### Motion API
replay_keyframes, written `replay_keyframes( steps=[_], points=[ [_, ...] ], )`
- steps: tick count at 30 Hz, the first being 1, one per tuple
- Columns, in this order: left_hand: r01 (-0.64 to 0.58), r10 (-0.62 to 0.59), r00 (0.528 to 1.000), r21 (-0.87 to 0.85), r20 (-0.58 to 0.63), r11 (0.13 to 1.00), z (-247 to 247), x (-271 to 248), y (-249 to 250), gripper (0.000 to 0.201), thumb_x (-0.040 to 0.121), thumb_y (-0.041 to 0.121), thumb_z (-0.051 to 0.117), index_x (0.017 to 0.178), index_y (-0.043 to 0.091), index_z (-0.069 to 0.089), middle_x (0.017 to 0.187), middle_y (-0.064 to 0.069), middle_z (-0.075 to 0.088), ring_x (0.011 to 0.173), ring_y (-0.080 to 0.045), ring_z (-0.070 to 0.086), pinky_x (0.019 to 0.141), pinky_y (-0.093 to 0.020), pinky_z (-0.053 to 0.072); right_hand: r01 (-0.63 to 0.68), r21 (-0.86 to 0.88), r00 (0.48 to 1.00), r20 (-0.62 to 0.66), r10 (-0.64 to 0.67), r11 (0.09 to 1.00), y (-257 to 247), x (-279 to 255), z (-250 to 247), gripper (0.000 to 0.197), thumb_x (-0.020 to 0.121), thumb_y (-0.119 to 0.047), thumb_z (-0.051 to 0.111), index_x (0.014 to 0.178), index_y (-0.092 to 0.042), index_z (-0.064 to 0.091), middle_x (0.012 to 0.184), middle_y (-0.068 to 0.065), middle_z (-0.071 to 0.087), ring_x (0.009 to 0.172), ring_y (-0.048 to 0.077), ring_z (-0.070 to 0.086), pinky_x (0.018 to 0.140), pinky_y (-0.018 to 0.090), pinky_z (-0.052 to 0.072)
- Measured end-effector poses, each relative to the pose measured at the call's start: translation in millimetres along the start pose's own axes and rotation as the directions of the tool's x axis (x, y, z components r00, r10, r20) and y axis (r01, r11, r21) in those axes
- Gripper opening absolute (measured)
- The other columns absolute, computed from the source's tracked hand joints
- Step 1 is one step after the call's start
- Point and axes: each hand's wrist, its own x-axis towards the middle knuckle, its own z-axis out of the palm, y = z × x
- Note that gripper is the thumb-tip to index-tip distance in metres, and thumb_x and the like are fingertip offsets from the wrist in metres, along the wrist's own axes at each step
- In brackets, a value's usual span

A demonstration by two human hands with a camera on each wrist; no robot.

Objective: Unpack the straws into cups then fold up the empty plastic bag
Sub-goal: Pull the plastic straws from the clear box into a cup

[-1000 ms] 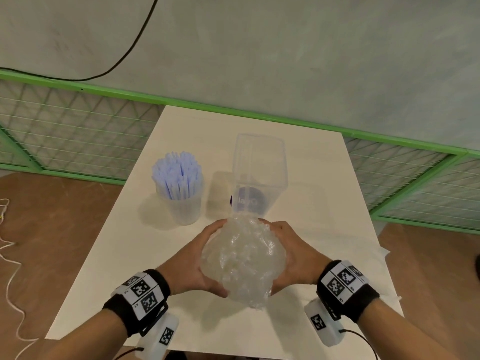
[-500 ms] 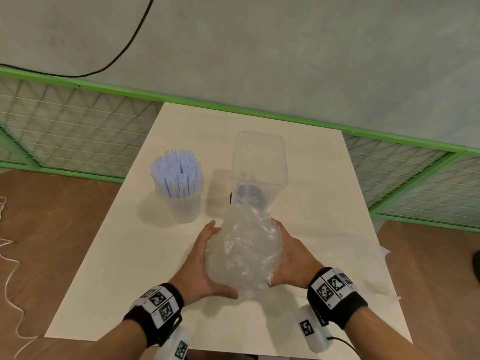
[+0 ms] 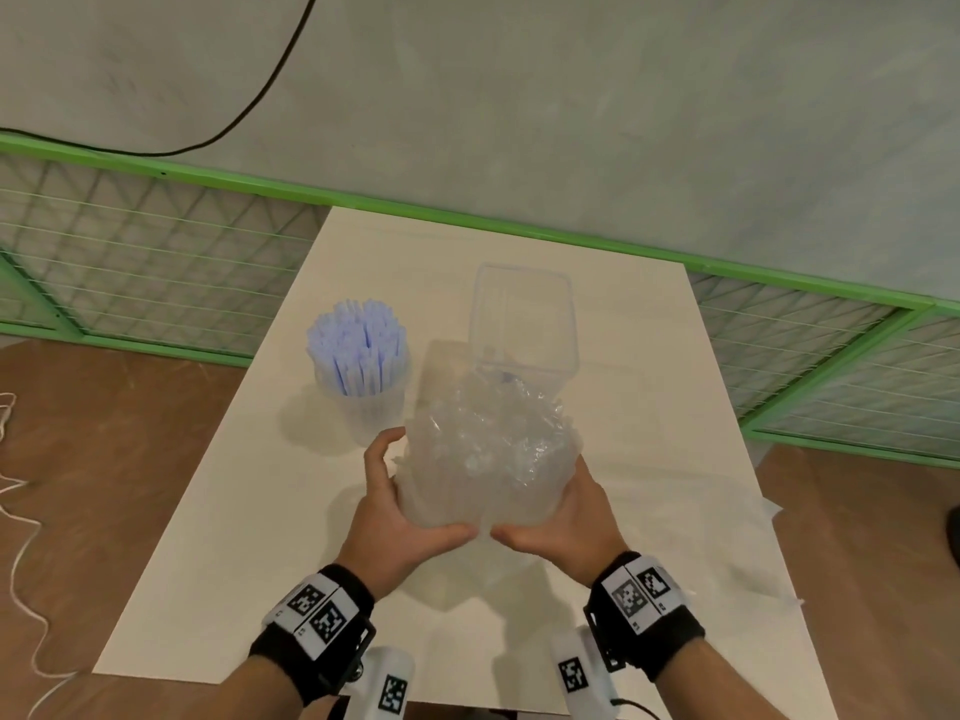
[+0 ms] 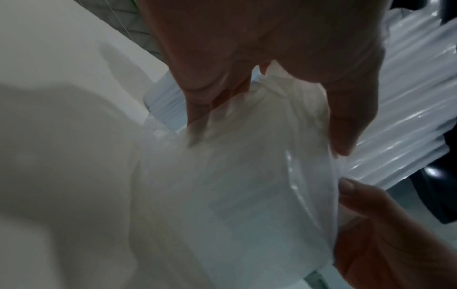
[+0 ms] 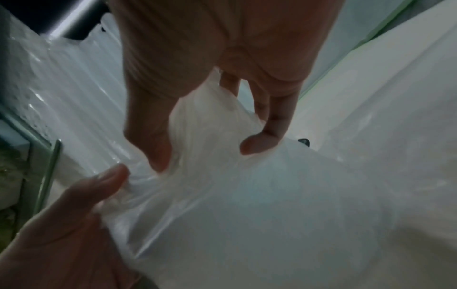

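Note:
A clear plastic bag of white straws [image 3: 491, 459] stands upright in the air over the table [image 3: 234, 537]. My left hand [image 3: 387, 506] grips its left side and my right hand [image 3: 569, 517] its right side, thumbs almost meeting at the near bottom. Just behind it stands an empty clear square cup [image 3: 522, 314]. To the left, a round clear cup [image 3: 371, 413] holds blue straws [image 3: 358, 340]. In the left wrist view my left hand [image 4: 272, 68] clasps the bag film [image 4: 235, 195]. The right wrist view shows my right hand [image 5: 210, 68] curled on the film [image 5: 247, 195].
A loose sheet of clear plastic [image 3: 763, 517] lies at the table's right edge. Green wire fencing [image 3: 130, 262] runs behind and beside the table. A white cord [image 3: 21, 511] lies on the brown floor at the left.
Both hands have lifted the bag of straws and carried it forward towards the square cup. Their grip has slid lower, with the thumbs now under the near side.

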Motion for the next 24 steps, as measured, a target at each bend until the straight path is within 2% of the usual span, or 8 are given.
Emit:
replay_keyframes(
  steps=[3, 5, 10, 12, 15, 19, 22, 24],
  points=[
    [0.022, -0.024, 0.998, 0.030, 0.066, 0.999, -4, 2, -6, 0.113, 0.045, 0.033, 0.089, 0.125, 0.066, 0.015, 0.106, 0.026, 0.068, 0.100, 0.001, 0.066, 0.083, -0.017, 0.052, -0.022, 0.028, 1.000, -0.009, 0.022, 0.999, 6, -2, 17, 0.096, 0.051, -0.027, 0.095, 0.121, -0.052, 0.035, 0.108, -0.028, 0.062, 0.100, -0.016, 0.057, 0.074, 0.002, 0.044],
    [0.041, -0.045, 0.994, 0.043, 0.101, 0.998, -6, 3, -11, 0.127, 0.046, 0.029, 0.093, 0.139, 0.051, 0.009, 0.110, 0.034, 0.062, 0.105, 0.004, 0.063, 0.087, -0.020, 0.051, -0.017, 0.050, 0.999, 0.029, 0.015, 0.999, 9, 0, 22, 0.099, 0.052, -0.026, 0.094, 0.125, -0.052, 0.032, 0.116, -0.025, 0.060, 0.106, -0.013, 0.056, 0.078, 0.004, 0.044],
    [0.036, -0.043, 0.987, 0.051, 0.153, 0.998, -4, 7, -14, 0.131, 0.049, 0.000, 0.095, 0.145, 0.026, 0.011, 0.113, 0.027, 0.058, 0.107, 0.013, 0.057, 0.081, -0.009, 0.049, 0.035, 0.002, 0.979, 0.200, -0.035, 0.999, 13, 7, 12, 0.120, 0.048, -0.033, 0.096, 0.144, -0.035, 0.024, 0.133, -0.027, 0.045, 0.123, -0.003, 0.049, 0.098, 0.023, 0.047],
    [0.048, -0.054, 0.988, 0.044, 0.143, 0.998, -3, 8, -17, 0.129, 0.048, 0.001, 0.096, 0.145, 0.023, 0.014, 0.116, 0.027, 0.054, 0.107, 0.016, 0.055, 0.081, -0.006, 0.047, 0.021, -0.046, 0.959, 0.282, -0.007, 0.999, 14, 10, 6, 0.126, 0.047, -0.036, 0.097, 0.147, -0.034, 0.020, 0.128, -0.035, 0.044, 0.120, -0.008, 0.049, 0.099, 0.024, 0.049],
    [0.062, -0.070, 0.988, 0.063, 0.139, 0.996, -2, 10, -21, 0.127, 0.046, 0.008, 0.098, 0.145, 0.026, 0.020, 0.111, 0.041, 0.053, 0.112, 0.016, 0.051, 0.090, -0.009, 0.047, -0.049, 0.007, 0.940, 0.337, 0.044, 0.999, 16, 17, -3, 0.124, 0.048, -0.027, 0.097, 0.142, -0.044, 0.018, 0.125, -0.027, 0.054, 0.119, -0.002, 0.054, 0.098, 0.028, 0.050],
    [0.065, -0.082, 0.980, 0.094, 0.184, 0.993, -6, 14, -21, 0.101, 0.047, 0.021, 0.099, 0.128, 0.041, 0.042, 0.117, 0.024, 0.062, 0.112, 0.005, 0.058, 0.093, -0.019, 0.048, -0.044, -0.029, 0.899, 0.434, 0.053, 0.999, 9, 29, -8, 0.109, 0.049, -0.022, 0.097, 0.140, -0.036, 0.037, 0.127, -0.016, 0.059, 0.120, 0.001, 0.055, 0.098, 0.030, 0.050],
    [0.134, -0.140, 0.982, 0.056, 0.130, 0.989, -8, 17, -22, 0.092, 0.041, 0.032, 0.099, 0.122, 0.034, 0.054, 0.111, 0.016, 0.070, 0.104, 0.001, 0.065, 0.096, -0.033, 0.052, -0.020, -0.053, 0.932, 0.360, 0.037, 0.998, 2, 34, -6, 0.100, 0.046, -0.025, 0.097, 0.132, -0.034, 0.046, 0.122, -0.015, 0.062, 0.114, 0.000, 0.058, 0.097, 0.034, 0.052],
    [0.158, -0.160, 0.985, 0.032, 0.065, 0.987, -11, 15, -21, 0.092, 0.038, 0.037, 0.098, 0.120, 0.031, 0.056, 0.106, 0.017, 0.072, 0.098, 0.001, 0.067, 0.094, -0.033, 0.053, 0.006, -0.050, 0.966, 0.260, 0.007, 0.999, -6, 34, -3, 0.098, 0.044, -0.030, 0.097, 0.128, -0.036, 0.046, 0.119, -0.017, 0.062, 0.111, -0.002, 0.058, 0.094, 0.034, 0.053]
  ],
)
